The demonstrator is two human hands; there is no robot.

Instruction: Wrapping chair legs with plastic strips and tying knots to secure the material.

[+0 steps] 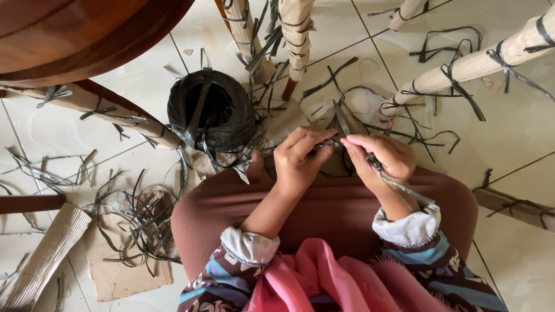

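Observation:
My left hand and my right hand meet in front of my knees, both pinching a thin dark plastic strap. The strap runs between my fingertips, one end sticking up past them, the other trailing down over my right wrist. A black roll of the same strap stands on the tiled floor just left of my left hand. My legs in brown trousers lie under my forearms.
Furniture legs wrapped in brown paper and tied with strap stand at the top and right. A round wooden tabletop fills the top left. Cut strap scraps and cardboard pieces litter the floor at the left.

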